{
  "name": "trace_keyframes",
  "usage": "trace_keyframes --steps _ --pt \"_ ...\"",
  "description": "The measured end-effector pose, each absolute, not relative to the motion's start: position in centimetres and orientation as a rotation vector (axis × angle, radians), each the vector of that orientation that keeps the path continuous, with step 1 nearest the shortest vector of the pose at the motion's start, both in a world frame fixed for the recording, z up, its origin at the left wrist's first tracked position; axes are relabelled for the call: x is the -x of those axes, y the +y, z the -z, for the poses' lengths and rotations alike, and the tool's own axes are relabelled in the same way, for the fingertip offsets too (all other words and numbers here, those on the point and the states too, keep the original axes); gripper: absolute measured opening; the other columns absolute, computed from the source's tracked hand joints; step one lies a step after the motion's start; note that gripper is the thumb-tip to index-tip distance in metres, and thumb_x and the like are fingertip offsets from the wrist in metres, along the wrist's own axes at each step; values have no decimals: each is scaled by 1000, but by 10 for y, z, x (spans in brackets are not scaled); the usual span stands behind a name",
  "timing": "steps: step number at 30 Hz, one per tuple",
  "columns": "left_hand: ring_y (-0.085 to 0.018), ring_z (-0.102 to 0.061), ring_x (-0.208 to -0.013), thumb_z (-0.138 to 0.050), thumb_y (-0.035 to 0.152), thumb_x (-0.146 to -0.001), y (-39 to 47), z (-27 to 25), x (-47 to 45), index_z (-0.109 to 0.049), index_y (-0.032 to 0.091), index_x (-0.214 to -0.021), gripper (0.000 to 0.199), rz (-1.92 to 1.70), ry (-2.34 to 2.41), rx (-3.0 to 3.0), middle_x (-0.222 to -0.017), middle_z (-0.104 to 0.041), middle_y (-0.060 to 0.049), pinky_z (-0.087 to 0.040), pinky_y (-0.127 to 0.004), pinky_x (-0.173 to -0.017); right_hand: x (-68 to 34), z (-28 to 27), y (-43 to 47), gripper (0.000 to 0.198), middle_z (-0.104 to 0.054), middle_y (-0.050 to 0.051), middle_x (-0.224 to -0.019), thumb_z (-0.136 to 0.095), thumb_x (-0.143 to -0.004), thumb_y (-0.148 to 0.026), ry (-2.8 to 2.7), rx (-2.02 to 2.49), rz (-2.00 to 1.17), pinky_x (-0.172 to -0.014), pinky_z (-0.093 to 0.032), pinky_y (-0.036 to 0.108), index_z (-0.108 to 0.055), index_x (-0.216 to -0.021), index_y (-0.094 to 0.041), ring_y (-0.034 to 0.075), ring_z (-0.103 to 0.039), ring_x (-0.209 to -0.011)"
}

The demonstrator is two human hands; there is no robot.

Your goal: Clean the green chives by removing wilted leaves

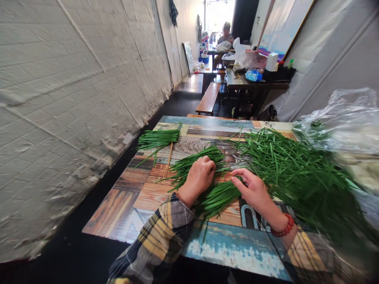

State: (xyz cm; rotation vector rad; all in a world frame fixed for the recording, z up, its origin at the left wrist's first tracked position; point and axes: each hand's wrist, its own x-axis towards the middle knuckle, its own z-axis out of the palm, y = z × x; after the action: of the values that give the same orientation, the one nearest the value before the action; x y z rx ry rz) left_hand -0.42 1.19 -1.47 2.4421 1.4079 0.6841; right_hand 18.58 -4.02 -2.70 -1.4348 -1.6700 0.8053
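Observation:
Green garlic chives lie in bundles on a patchwork-patterned table. My left hand (200,172) has its fingers curled down against the middle bundle of chives (189,162); its fingertips are hidden. The front bundle of chives (220,197) lies below it, partly behind my left wrist. At that bundle's right end is my right hand (251,188), thumb and fingers apart, a red bead bracelet on its wrist. A third bundle of chives (158,138) rests at the far left, beside thin wooden sticks (168,159). The large loose pile of chives (284,157) spreads to the right.
A clear plastic bag (346,114) with pale contents stands at the table's right. The patterned table (136,201) runs near a white wall (83,98) on the left. Beyond are a wooden bench (209,98), another table (237,82) with bags, and a seated person (226,37).

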Motion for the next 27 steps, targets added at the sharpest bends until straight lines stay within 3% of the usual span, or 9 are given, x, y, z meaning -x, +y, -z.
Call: trace_keyframes --steps 10,14,17,21,24,27 --pt "-10 -46 -61 -46 1 -64 12 9 -2 -55 15 -72 18 -930 1192 -1909 -65 -53 3 -35 -22 -59 -186 29 -41 24 -67 1 -66 -52 -87 -39 -1618 1415 -848 -46 -42 24 -64 -96 -20 15 -58 -55" --pt "-10 -46 -62 -50 11 -72 10 4 -4 -55 14 -68 7 -929 1158 -1812 -65 -53 2 -35 -21 -59 -186 27 -40 26 -69 2 -70 -53 -86 -39 -1592 1388 -867 -48 -46 25 -66 -100 -21 17 -63 -61" --pt "-10 -47 -62 -56 20 -76 8 4 -6 -56 14 -66 12 -904 1147 -1789 -65 -55 1 -36 -21 -58 -185 25 -40 25 -70 2 -72 -54 -86 -39 -1592 1390 -869 -48 -46 26 -66 -100 -22 18 -65 -65" --pt "-10 -50 -63 -59 16 -74 7 8 -7 -60 13 -73 4 -898 1114 -1779 -68 -58 1 -38 -21 -60 -185 24 -41 25 -70 3 -75 -53 -86 -39 -1606 1406 -876 -48 -46 25 -66 -100 -22 18 -65 -66" --pt "-12 -54 -69 -58 14 -75 6 8 -7 -67 13 -84 13 -868 1068 -1845 -72 -61 -1 -41 -23 -65 -185 24 -41 26 -70 3 -75 -52 -87 -38 -1622 1414 -876 -48 -46 25 -66 -101 -20 17 -63 -65" --pt "-14 -57 -75 -58 15 -77 5 6 -6 -71 13 -80 13 -838 1036 -1906 -75 -64 -4 -42 -24 -69 -186 25 -42 27 -70 3 -75 -52 -87 -39 -1628 1428 -865 -48 -45 25 -65 -101 -20 17 -62 -63"
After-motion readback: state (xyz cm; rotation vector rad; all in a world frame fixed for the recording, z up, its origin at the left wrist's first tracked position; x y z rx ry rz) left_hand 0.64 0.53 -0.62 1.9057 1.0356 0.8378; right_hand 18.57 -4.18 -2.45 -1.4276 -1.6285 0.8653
